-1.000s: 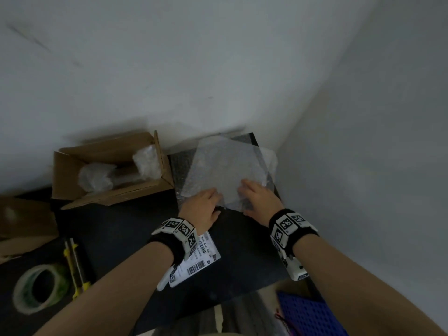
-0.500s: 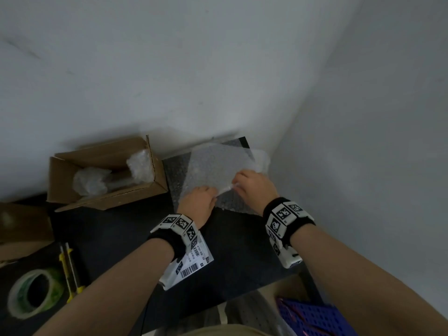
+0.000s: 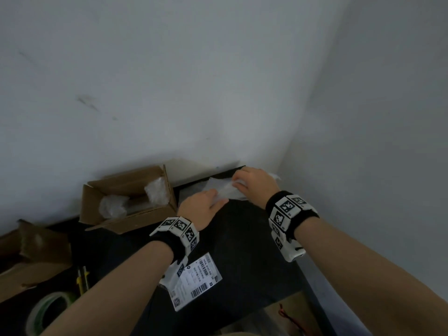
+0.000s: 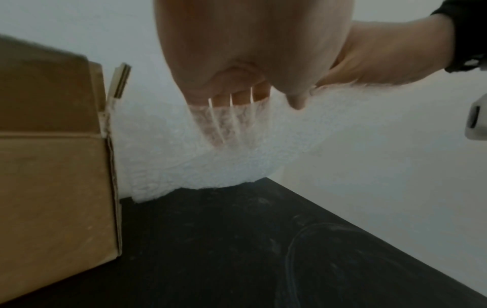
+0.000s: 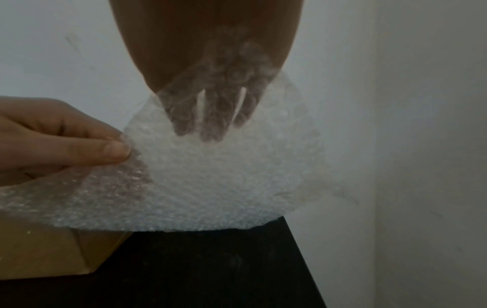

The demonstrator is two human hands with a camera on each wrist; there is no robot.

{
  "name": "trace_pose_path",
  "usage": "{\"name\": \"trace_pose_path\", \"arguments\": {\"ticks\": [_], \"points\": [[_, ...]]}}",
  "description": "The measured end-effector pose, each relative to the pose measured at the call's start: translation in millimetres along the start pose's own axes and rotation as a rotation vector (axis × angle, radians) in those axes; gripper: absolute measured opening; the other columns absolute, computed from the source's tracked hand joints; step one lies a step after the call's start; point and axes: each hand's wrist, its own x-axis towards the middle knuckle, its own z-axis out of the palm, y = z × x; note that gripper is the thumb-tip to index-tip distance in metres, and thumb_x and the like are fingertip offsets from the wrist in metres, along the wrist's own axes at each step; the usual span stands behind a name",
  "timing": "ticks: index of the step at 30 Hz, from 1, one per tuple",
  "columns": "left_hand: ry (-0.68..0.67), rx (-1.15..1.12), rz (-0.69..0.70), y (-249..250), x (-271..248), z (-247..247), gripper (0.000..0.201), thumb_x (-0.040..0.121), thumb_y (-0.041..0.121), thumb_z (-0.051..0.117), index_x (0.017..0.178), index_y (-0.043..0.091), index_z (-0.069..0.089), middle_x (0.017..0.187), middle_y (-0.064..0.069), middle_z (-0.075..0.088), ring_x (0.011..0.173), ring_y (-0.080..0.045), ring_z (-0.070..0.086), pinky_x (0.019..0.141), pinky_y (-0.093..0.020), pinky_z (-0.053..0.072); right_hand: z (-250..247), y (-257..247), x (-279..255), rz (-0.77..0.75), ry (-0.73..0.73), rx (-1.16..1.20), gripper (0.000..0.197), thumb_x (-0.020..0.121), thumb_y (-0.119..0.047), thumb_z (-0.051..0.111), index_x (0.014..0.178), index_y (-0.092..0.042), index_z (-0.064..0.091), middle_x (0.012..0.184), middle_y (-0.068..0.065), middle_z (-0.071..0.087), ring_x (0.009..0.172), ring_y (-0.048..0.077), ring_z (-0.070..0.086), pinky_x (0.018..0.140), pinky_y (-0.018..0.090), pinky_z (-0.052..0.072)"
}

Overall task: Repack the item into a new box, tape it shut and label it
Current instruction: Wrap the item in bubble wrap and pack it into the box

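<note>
Head view: bubble wrap sheet (image 3: pixel 224 190) lifted over far right corner of black table (image 3: pixel 254 251), right of open cardboard box (image 3: pixel 126 197). Left hand (image 3: pixel 201 206) pinches near edge; right hand (image 3: pixel 254 181) grips far part, fingers behind sheet. Shipping label (image 3: pixel 196 280) near.

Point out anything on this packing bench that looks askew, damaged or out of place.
Little stands out. The shipping label lies loose and skewed on the black table, partly under the left wrist. The bubble wrap, held by the left hand and right hand, is bent rather than flat. The open cardboard box has a flap hanging down.
</note>
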Motion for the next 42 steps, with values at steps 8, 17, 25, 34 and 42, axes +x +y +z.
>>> {"name": "trace_pose_path", "arguments": {"ticks": [8, 17, 25, 34, 42], "points": [[-0.032, -0.192, -0.006, -3.1, -8.2, 14.6, 0.037, 0.098, 0.042, 0.037, 0.115, 0.016, 0.058, 0.099, -0.007, 0.066, 0.089, -0.021, 0.063, 0.078, -0.031, 0.047, 28.1, -6.5, -16.3, 0.024, -0.033, 0.043, 0.025, 0.094, -0.027, 0.052, 0.111, -0.012, 0.063, 0.114, 0.007, 0.061, 0.104, 0.022, 0.057, 0.092, 0.033, 0.044], [0.048, -0.252, -0.258, -36.2, -2.9, 44.9, 0.022, 0.097, 0.021, 0.045, 0.095, 0.005, 0.059, 0.088, -0.016, 0.065, 0.084, -0.031, 0.062, 0.078, -0.040, 0.050, 82.7, 0.0, -43.2, 0.242, 0.106, 0.029, 0.024, 0.080, -0.017, 0.069, 0.097, -0.005, 0.057, 0.100, 0.015, 0.059, 0.093, 0.030, 0.058, 0.083, 0.038, 0.047], [0.052, -0.366, -0.293, -47.0, -11.0, 53.7, 0.019, 0.094, 0.018, 0.053, 0.100, 0.004, 0.065, 0.093, -0.016, 0.067, 0.089, -0.028, 0.062, 0.079, -0.034, 0.046, 129.8, -0.4, -58.9, 0.157, -0.489, -0.017, 0.062, 0.092, -0.030, 0.054, 0.146, -0.020, 0.027, 0.155, 0.002, 0.017, 0.140, 0.023, 0.024, 0.112, 0.038, 0.025], [0.071, -0.434, -0.310, -51.5, -1.7, 35.5, 0.010, 0.089, 0.009, 0.059, 0.094, 0.002, 0.064, 0.092, -0.012, 0.067, 0.084, -0.015, 0.059, 0.076, -0.023, 0.042, 111.7, -6.9, -47.7, 0.129, 0.095, -0.126, 0.031, 0.073, -0.007, 0.070, 0.102, -0.003, 0.060, 0.103, 0.016, 0.063, 0.090, 0.032, 0.064, 0.075, 0.040, 0.052], [-0.056, -0.396, -0.196, -52.7, -7.6, 40.7, 0.044, 0.088, 0.007, 0.055, 0.116, 0.037, 0.043, 0.108, 0.000, 0.060, 0.099, -0.019, 0.060, 0.088, -0.043, 0.051, 99.0, 0.5, -37.5, 0.190, 0.176, -0.058, 0.027, 0.077, -0.006, 0.067, 0.104, -0.008, 0.064, 0.102, 0.011, 0.068, 0.096, 0.028, 0.065, 0.097, 0.044, 0.042]]}}
